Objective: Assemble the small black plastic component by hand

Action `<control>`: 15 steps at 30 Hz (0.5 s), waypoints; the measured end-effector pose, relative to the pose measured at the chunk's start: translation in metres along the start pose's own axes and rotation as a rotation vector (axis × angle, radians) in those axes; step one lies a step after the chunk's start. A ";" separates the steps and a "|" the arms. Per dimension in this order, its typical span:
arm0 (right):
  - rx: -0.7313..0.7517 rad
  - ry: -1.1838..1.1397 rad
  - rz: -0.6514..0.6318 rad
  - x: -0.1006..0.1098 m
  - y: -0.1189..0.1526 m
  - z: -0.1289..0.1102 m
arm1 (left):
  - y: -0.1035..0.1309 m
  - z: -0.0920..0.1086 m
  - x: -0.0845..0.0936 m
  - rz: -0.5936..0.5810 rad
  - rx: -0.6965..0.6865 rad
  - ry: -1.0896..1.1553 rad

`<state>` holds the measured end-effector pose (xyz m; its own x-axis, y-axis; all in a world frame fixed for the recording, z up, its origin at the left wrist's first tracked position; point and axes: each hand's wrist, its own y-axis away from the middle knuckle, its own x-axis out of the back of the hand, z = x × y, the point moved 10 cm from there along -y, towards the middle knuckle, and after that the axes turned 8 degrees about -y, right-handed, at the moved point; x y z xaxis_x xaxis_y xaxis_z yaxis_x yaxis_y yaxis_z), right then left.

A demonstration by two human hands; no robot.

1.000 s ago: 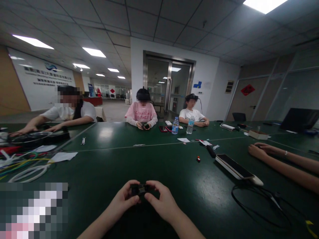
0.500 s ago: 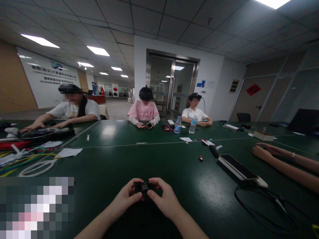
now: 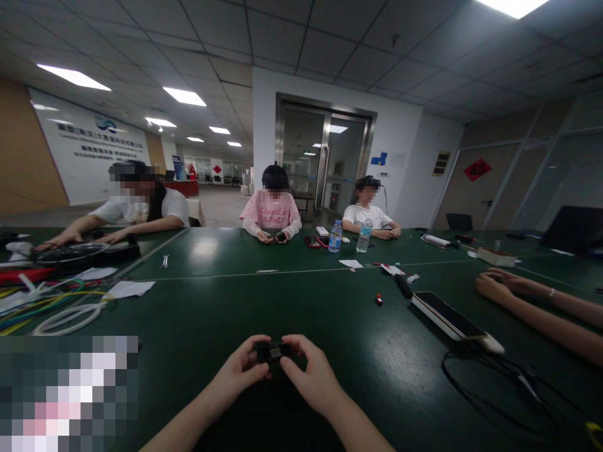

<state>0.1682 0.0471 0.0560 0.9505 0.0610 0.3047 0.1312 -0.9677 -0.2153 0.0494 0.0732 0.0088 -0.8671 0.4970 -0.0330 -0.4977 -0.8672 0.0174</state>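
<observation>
Between my two hands, above the near part of the dark green table (image 3: 211, 320), is a small black object (image 3: 272, 351) with a greyish patch in its middle; its kind cannot be made out. My left hand (image 3: 247, 366) grips its left end, fingers behind and thumb in front. Its right end is held by my right hand (image 3: 306, 364), with the fingertips on top and the thumb near the front. The fingers partly cover both ends.
A phone (image 3: 450, 317) lies on a white device at right, beside a black cable (image 3: 490, 408). Beyond are a small red item (image 3: 379, 299) and two water bottles (image 3: 335, 236). Coloured wires (image 3: 61, 304) lie at left. Several people sit around; another person's hands (image 3: 499, 285) rest at right.
The view has shifted very slightly. Both hands stay on the black object, which looks tilted a little differently, with no clear change of grip.
</observation>
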 end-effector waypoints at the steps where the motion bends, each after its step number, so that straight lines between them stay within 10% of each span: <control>1: -0.001 -0.001 -0.002 0.000 0.000 0.000 | 0.000 0.000 0.000 0.005 -0.001 -0.005; 15: -0.005 -0.020 -0.021 -0.002 0.001 -0.001 | 0.003 0.010 0.000 0.023 -0.015 -0.077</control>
<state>0.1666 0.0462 0.0560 0.9531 0.0863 0.2902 0.1498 -0.9674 -0.2042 0.0477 0.0713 0.0191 -0.8774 0.4776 0.0441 -0.4780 -0.8783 0.0019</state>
